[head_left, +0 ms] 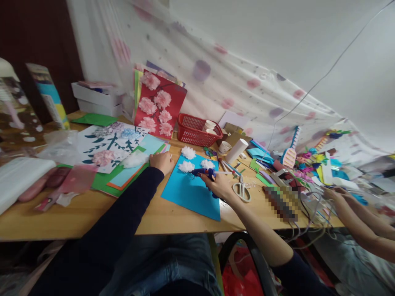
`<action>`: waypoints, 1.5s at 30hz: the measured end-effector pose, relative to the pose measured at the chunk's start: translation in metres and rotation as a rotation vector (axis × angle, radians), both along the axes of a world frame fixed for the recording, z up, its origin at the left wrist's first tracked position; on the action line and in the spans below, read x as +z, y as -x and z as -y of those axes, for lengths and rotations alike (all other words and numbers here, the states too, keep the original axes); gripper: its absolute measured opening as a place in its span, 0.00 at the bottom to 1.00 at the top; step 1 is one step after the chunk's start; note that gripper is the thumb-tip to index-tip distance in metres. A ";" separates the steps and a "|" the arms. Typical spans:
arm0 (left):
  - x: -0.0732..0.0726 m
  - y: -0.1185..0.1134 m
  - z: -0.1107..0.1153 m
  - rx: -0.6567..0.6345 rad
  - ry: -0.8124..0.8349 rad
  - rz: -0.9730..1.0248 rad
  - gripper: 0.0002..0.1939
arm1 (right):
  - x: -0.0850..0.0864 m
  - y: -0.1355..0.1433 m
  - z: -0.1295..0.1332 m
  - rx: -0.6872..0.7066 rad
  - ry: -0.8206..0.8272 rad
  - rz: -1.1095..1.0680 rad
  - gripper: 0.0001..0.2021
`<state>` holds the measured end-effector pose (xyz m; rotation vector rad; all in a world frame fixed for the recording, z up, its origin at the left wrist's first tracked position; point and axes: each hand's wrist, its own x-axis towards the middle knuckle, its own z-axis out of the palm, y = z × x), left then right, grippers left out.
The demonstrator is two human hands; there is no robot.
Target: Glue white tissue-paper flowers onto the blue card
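Observation:
My right hand is wrapped round a dark blue glue gun above a bright blue sheet. The gun's nozzle points left, close to a white fluffy flower on the sheet. A second white flower lies at the sheet's upper edge, and a third sits just behind the gun. To the left of the sheet, my left hand rests low over the table with its fingers curled in; what they hold, if anything, is hidden.
Behind the sheet stand a red basket and a red card with pink flowers. Scissors lie to the right, near a white roll. Coloured papers lie left. At far right are another person's arms and cables.

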<state>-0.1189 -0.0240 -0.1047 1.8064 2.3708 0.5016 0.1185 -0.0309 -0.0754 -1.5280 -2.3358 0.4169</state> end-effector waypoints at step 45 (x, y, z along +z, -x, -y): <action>0.004 -0.001 0.002 -0.003 0.024 0.009 0.13 | -0.001 0.000 0.004 0.022 -0.020 -0.053 0.19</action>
